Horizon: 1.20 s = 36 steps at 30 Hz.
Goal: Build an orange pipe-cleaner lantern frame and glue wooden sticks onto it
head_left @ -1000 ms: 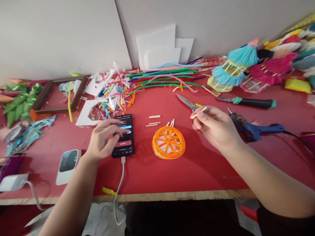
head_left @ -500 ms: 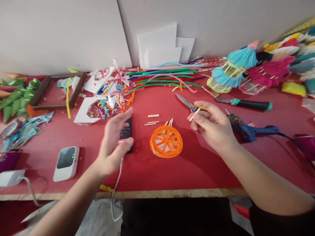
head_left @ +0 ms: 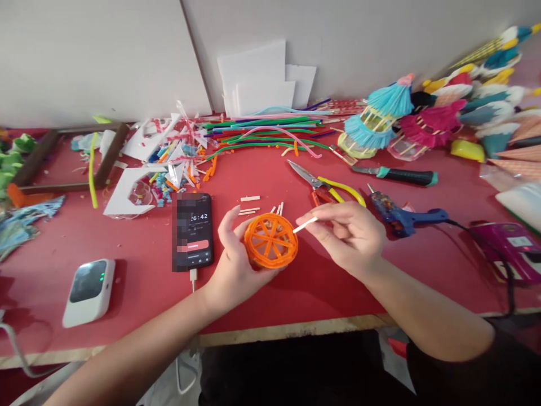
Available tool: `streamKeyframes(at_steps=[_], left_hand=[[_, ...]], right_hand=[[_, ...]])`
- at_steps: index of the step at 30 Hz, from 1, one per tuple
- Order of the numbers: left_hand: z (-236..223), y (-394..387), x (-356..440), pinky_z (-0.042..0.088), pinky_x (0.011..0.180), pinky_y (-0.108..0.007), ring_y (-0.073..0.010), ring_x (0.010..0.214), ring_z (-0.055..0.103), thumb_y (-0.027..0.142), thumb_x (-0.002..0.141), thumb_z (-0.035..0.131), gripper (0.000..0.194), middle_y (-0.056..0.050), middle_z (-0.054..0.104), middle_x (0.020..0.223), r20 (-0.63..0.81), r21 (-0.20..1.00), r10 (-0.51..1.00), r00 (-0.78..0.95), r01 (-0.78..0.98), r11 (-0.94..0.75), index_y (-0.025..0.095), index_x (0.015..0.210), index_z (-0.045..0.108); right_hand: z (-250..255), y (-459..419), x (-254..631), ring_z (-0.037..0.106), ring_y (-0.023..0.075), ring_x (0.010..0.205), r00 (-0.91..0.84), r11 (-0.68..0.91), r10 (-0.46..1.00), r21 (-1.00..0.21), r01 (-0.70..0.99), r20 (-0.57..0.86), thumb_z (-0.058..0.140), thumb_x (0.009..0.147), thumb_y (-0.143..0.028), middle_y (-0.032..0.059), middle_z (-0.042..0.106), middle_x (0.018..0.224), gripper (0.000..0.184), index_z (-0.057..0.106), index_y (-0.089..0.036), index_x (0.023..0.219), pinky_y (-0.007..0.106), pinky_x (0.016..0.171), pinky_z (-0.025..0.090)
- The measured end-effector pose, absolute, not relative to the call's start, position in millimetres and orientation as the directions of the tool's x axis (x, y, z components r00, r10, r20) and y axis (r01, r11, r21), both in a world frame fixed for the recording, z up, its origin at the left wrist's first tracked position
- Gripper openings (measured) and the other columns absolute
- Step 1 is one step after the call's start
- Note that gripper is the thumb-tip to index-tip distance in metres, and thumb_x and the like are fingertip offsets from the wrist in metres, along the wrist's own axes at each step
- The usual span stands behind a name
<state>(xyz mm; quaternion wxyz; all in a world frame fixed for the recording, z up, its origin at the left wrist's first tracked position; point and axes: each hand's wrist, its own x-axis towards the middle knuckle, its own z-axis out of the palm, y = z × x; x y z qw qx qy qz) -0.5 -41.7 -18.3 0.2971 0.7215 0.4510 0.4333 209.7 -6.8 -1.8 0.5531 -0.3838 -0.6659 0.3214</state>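
Note:
My left hand (head_left: 234, 265) grips an orange pipe-cleaner wheel (head_left: 270, 239) with wooden spokes, holding it just above the red table (head_left: 296, 293). My right hand (head_left: 349, 237) pinches a short wooden stick (head_left: 305, 224), whose tip points at the wheel's right rim. A few loose sticks (head_left: 249, 204) lie on the table behind the wheel. A black phone (head_left: 192, 231) with a lit screen lies to the left of my left hand, plugged into a white cable.
Scissors with yellow handles (head_left: 323, 183), a blue glue gun (head_left: 401, 214) and a black-handled knife (head_left: 397, 175) lie to the right. Coloured pipe cleaners (head_left: 270, 135) and paper scraps (head_left: 169, 152) line the back. A white device (head_left: 88, 290) sits at the left; tasselled crafts (head_left: 393, 118) at the back right.
My left hand left the phone, moved right and took hold of the orange wheel. My right hand brought the stick down and left toward the wheel. The view shifted to the right.

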Motion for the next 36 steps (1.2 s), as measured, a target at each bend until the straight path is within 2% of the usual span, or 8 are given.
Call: streamKeyframes(at_steps=[2,5,11,19,26,30,36], left_hand=[[-19.7,-39.7,-2.8,0.065,0.091,-0.043,-0.0294,0.114,0.071,0.031,0.077,0.085,0.108,-0.014,0.058,0.13,0.337,0.85,0.917,0.212,0.351,-0.394,0.031,0.15,0.006],[-21.9,-38.1,-6.3,0.065,0.092,-0.045,-0.0303,0.115,0.071,0.037,0.075,0.088,0.108,-0.013,0.057,0.13,0.313,0.866,0.926,0.211,0.338,-0.369,0.032,0.149,0.009],[-23.2,-39.1,-8.0,0.064,0.094,-0.044,-0.0327,0.12,0.068,0.038,0.069,0.092,0.11,-0.016,0.049,0.139,0.324,0.828,0.927,0.188,0.418,-0.374,0.031,0.148,0.016],[-23.4,-38.9,-6.0,0.065,0.093,-0.044,-0.0314,0.118,0.069,0.041,0.071,0.09,0.105,-0.014,0.055,0.133,0.328,0.84,0.924,0.199,0.386,-0.381,0.031,0.146,0.017],[-23.7,-38.4,-5.8,0.064,0.095,-0.044,-0.0313,0.122,0.067,0.037,0.072,0.09,0.102,-0.016,0.055,0.136,0.323,0.854,0.924,0.206,0.358,-0.378,0.028,0.144,0.019],[-24.4,-38.0,-4.9,0.064,0.094,-0.044,-0.0309,0.12,0.068,0.034,0.07,0.091,0.102,-0.016,0.055,0.134,0.337,0.855,0.92,0.2,0.344,-0.389,0.026,0.143,0.02],[-22.1,-39.1,-2.6,0.064,0.095,-0.04,-0.0281,0.12,0.068,0.018,0.07,0.089,0.097,-0.014,0.056,0.133,0.338,0.863,0.921,0.192,0.328,-0.385,0.025,0.141,0.023]], right_hand=[[1.1,-6.7,210.9,0.077,0.0221,0.082,-0.17,0.566,0.824,-0.804,0.183,0.541,0.072,0.086,-0.02,0.001,0.079,0.089,0.016,0.068,-0.031,0.098,0.042,0.072,0.066],[6.8,-5.2,211.0,0.076,0.021,0.073,-0.236,0.636,0.77,-0.742,0.212,0.593,0.072,0.084,-0.017,0.0005,0.08,0.083,0.018,0.068,-0.03,0.095,0.039,0.066,0.065],[11.0,-6.2,209.2,0.074,0.018,0.064,-0.276,0.644,0.765,-0.712,0.279,0.583,0.072,0.086,-0.018,0.0011,0.081,0.087,0.016,0.068,-0.031,0.096,0.036,0.061,0.064],[12.2,-6.7,207.2,0.075,0.0171,0.07,-0.321,0.705,0.707,-0.657,0.265,0.63,0.072,0.086,-0.011,0.0005,0.081,0.088,0.028,0.068,-0.032,0.104,0.032,0.064,0.064],[15.4,-5.1,206.7,0.076,0.0166,0.071,-0.376,0.774,0.633,-0.561,0.294,0.677,0.072,0.085,-0.009,0.0001,0.08,0.083,0.025,0.069,-0.03,0.098,0.029,0.064,0.065],[11.2,-2.5,208.2,0.076,0.017,0.076,-0.393,0.832,0.555,-0.481,0.276,0.733,0.07,0.085,-0.006,0.002,0.08,0.085,0.025,0.068,-0.024,0.102,0.03,0.067,0.065],[10.2,-3.7,209.2,0.076,0.0158,0.079,-0.392,0.832,0.554,-0.465,0.303,0.735,0.072,0.084,-0.004,0.0052,0.08,0.087,0.028,0.063,-0.02,0.105,0.028,0.073,0.066]])
